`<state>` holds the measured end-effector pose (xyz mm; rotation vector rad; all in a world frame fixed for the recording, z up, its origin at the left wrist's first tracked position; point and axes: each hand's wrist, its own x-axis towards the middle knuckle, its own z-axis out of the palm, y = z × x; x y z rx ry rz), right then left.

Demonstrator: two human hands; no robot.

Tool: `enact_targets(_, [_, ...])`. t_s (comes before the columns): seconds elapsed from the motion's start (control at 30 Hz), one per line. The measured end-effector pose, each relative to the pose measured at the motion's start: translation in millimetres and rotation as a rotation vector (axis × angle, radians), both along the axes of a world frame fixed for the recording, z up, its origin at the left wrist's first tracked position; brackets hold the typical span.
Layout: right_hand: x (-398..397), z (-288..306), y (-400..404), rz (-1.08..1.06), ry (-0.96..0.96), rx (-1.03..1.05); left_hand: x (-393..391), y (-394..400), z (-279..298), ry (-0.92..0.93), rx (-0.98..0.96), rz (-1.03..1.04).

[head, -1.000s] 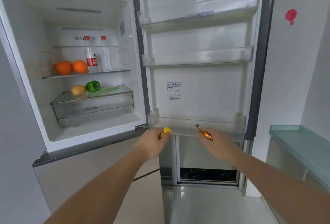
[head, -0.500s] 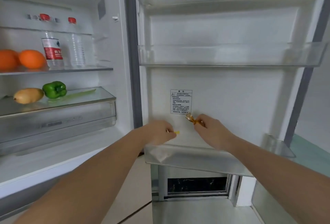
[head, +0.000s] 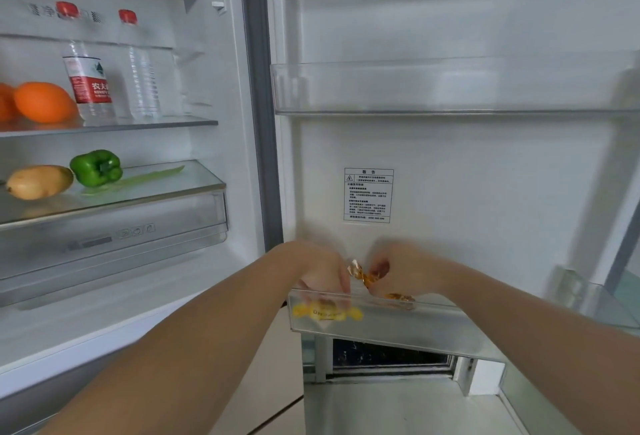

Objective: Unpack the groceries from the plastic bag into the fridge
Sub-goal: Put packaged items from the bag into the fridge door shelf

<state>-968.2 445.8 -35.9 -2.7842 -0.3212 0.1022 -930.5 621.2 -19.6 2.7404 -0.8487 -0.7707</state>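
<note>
We have both hands down at the lowest door bin in the lower middle of the frame. Our left hand reaches over the bin's front wall with its fingers pointing down toward a yellow packet that shows through the clear plastic; the blur keeps us from telling whether those fingers pinch the packet or have let it go. Our right hand has its fingers curled around a gold-wrapped sweet, held just above the bin rim, and another gold-wrapped piece already lies inside, just below that hand.

From here we see a few ways this could slip. The wrapper is small and crinkly, so if we release it while it sits over the rim and not inside, it may tip outward and fall to the floor below the door. Our two hands are close together, nearly touching, so one could knock the other's item loose. The bin is shallow, and light sweets may bounce or slide along it when dropped from a height. Leaning on the front wall could also flex the plastic.

Over at the left of the frame, the oranges, water bottles, green pepper and a yellowish fruit sit on the fridge shelves, well apart from our hands. The plastic bag is not in view.
</note>
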Motion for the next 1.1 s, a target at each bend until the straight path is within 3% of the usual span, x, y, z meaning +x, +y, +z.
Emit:
enact_targets(0.2, [2.4, -5.7, 11.7, -0.034, -0.009, -0.073, -3.0, 6.4, -3.6, -0.149, -0.044, -0.002])
enact_targets(0.33, [7.8, -12.5, 20.5, -0.064, -0.042, 0.000, -5.0, 8.4, -5.2, -0.255, -0.275, 0.075])
enact_targets(0.6, [-10.1, -3.8, 8.5, -0.189, -0.222, 0.089, -14.5, 10.1, -11.9, -0.408, -0.483, 0.094])
enact_targets(0.8, [-68.2, 15.4, -23.3, -0.287, -0.301, -0.004, -46.9, -5.9, -5.7, -0.546, -0.461, 0.103])
enact_targets(1.1, [-198.9, 20.5, -68.7, -0.427, -0.358, 0.003, -138.5, -51.8, 6.0, -0.608, -0.437, -0.017])
